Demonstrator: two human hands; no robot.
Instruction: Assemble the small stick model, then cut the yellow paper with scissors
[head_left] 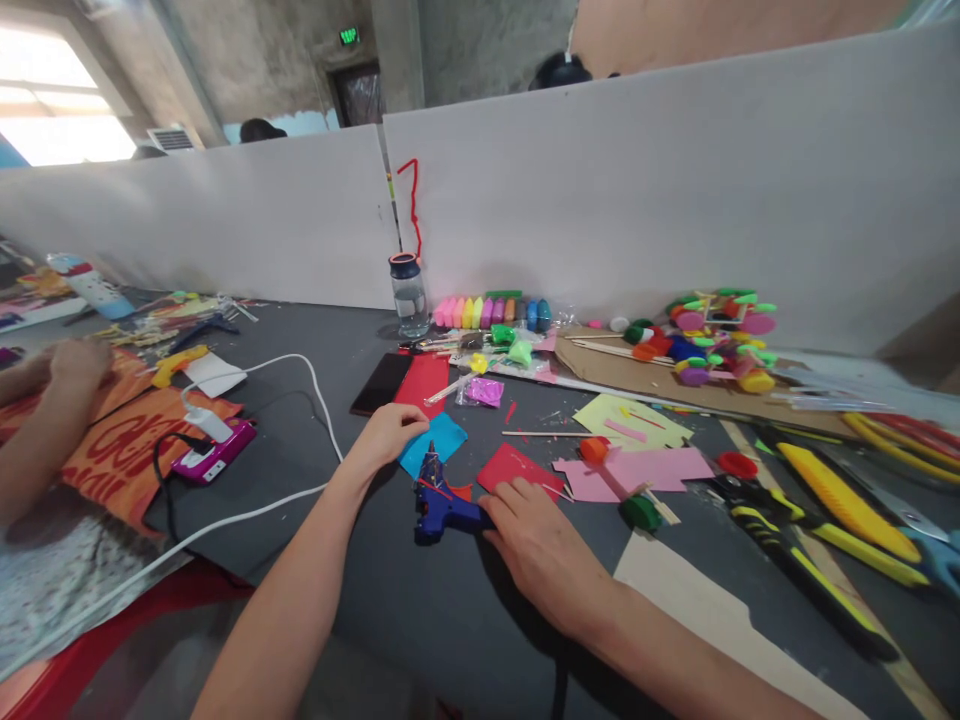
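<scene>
A blue glue gun (444, 505) lies on the dark grey table, its nozzle pointing away over the near edge of a blue paper (451, 436). My right hand (536, 535) rests at the end of its handle, fingers bent and close together; whether it grips the handle is unclear. At the left edge of the blue paper is my left hand (390, 435), thumb and fingers pinched together; anything between them is too small to make out. A red paper (517, 466) lies just beyond my right hand.
A phone (381, 384) and water jar (409, 295) stand or lie behind. Coloured clay (495, 312) lines the white partition (637, 200). Pliers (810, 580) and a yellow cutter (847, 500) lie right. White cable (307, 375) and power strip (215, 452) are left, beside another person's arms (45, 430).
</scene>
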